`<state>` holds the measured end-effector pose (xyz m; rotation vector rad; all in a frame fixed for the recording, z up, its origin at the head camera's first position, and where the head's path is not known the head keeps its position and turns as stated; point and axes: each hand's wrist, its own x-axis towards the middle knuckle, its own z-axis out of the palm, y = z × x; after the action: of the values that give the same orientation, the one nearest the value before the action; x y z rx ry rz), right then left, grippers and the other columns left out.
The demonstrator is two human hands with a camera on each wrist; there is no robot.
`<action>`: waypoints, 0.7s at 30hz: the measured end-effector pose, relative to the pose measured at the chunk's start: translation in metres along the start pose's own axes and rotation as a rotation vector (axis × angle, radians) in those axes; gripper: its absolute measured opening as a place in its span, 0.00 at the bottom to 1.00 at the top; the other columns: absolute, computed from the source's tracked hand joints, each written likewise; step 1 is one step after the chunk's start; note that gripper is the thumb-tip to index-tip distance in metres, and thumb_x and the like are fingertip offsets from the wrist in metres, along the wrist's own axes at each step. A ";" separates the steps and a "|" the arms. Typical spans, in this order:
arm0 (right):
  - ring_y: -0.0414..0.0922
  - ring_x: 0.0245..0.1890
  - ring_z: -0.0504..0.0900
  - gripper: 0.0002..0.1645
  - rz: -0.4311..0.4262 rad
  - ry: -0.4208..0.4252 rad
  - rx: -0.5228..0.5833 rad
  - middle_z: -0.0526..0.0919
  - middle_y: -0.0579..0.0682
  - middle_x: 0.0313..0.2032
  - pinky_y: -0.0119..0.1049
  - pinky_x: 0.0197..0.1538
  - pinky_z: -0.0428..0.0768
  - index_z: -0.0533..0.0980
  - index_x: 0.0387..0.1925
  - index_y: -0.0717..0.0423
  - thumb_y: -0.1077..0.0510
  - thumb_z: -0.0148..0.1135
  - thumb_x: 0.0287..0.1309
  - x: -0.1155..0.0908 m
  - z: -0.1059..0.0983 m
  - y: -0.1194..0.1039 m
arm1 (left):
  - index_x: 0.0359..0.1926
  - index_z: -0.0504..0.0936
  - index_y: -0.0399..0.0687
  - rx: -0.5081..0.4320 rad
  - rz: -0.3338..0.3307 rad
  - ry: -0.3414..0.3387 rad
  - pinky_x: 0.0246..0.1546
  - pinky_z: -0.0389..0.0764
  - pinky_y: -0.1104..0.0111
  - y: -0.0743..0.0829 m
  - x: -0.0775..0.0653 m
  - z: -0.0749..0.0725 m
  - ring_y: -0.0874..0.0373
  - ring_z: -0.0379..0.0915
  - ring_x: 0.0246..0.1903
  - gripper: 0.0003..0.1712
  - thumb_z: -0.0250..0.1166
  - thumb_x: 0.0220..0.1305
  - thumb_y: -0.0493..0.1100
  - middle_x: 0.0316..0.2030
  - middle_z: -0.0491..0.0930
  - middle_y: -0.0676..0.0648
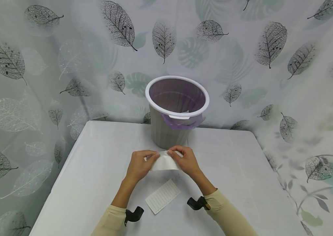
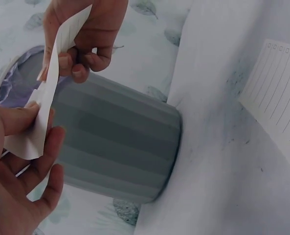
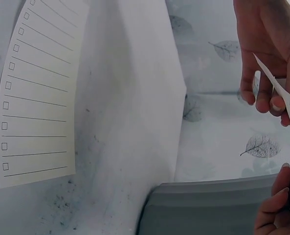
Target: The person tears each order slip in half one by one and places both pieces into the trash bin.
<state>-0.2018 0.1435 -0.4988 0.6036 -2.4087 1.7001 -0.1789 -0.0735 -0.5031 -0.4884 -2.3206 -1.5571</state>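
Paper slip is held above the bench, near the ribbed wastebasket; left hand and right hand, almost closed, each pinch it between thumb and fingers; pinches should be light and level, so it does not twist.

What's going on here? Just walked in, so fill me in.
A person is pinching a piece of white paper between the left hand and right hand, holding it up in front of a grey bin. The bin stands toward the far edge of the white table, a purple liner hanging over its front. A lined sheet with checkboxes lies flat on the table, nearer the person, untouched by either hand.
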 end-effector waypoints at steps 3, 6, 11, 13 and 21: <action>0.41 0.28 0.80 0.05 -0.002 -0.002 0.007 0.88 0.58 0.35 0.31 0.31 0.77 0.86 0.38 0.69 0.68 0.67 0.67 0.000 -0.001 -0.013 | 0.38 0.93 0.40 -0.009 -0.009 0.010 0.43 0.85 0.54 0.000 0.000 0.000 0.53 0.87 0.41 0.05 0.75 0.65 0.38 0.36 0.90 0.48; 0.41 0.29 0.80 0.05 -0.014 -0.002 0.021 0.88 0.59 0.34 0.31 0.32 0.78 0.85 0.37 0.71 0.69 0.67 0.67 -0.002 -0.002 -0.030 | 0.39 0.93 0.40 -0.013 -0.011 0.017 0.43 0.85 0.54 -0.001 -0.001 0.000 0.52 0.87 0.41 0.05 0.75 0.65 0.38 0.37 0.90 0.48; 0.41 0.29 0.80 0.05 -0.026 0.015 0.030 0.87 0.60 0.33 0.32 0.31 0.78 0.85 0.36 0.71 0.70 0.66 0.66 -0.003 -0.002 -0.041 | 0.39 0.93 0.41 -0.030 -0.016 0.028 0.38 0.85 0.58 -0.001 -0.001 0.001 0.55 0.87 0.39 0.06 0.75 0.65 0.39 0.37 0.90 0.48; 0.41 0.29 0.81 0.05 -0.023 0.020 0.029 0.88 0.60 0.34 0.32 0.31 0.79 0.85 0.36 0.71 0.70 0.66 0.66 -0.003 -0.002 -0.041 | 0.40 0.93 0.42 -0.039 -0.018 0.031 0.37 0.84 0.60 -0.001 -0.001 0.001 0.56 0.86 0.38 0.06 0.75 0.65 0.39 0.37 0.90 0.49; 0.44 0.30 0.81 0.05 -0.012 0.041 0.053 0.87 0.61 0.35 0.31 0.31 0.79 0.84 0.37 0.72 0.70 0.66 0.67 -0.002 0.000 -0.047 | 0.39 0.93 0.42 -0.044 -0.023 0.063 0.32 0.83 0.63 0.001 0.000 0.002 0.57 0.86 0.36 0.04 0.75 0.65 0.38 0.36 0.90 0.49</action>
<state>-0.1815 0.1311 -0.4588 0.5835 -2.3348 1.7592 -0.1789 -0.0716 -0.5031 -0.4179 -2.2575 -1.6132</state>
